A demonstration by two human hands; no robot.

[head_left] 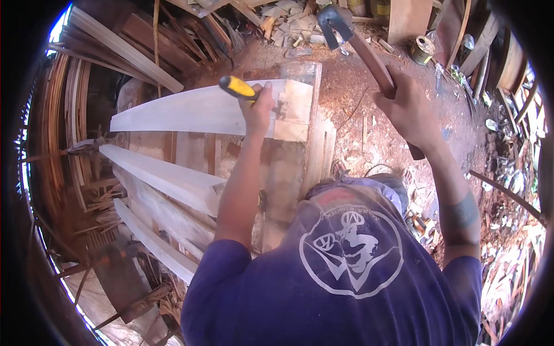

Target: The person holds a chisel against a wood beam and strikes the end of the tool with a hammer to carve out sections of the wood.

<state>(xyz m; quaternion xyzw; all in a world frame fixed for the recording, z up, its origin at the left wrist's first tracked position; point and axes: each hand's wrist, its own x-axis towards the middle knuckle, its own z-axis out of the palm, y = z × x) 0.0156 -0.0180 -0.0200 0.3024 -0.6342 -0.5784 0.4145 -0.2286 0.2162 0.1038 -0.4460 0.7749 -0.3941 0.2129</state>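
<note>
My left hand point(257, 102) grips a yellow-and-black handled chisel point(244, 90) at the right end of a pale curved plank point(190, 112), where it meets a light wood block point(294, 104); the blade is mostly hidden by my fingers and too small to make out clearly. My right hand point(404, 104) holds a hammer-like tool with a dark metal head point(333, 29) and brown wooden handle point(375, 66), raised to the right of the block. More pale curved timbers point(161, 167) lie below the first plank, on a wooden structure point(283, 167).
Stacked boards point(121, 46) and long timbers point(63, 127) line the back and left. Wood offcuts point(288, 29), a round can point(423, 49) and scattered debris point(508, 173) lie on the dirt floor point(358, 121). A thin dark bar point(502, 193) sticks in at the right.
</note>
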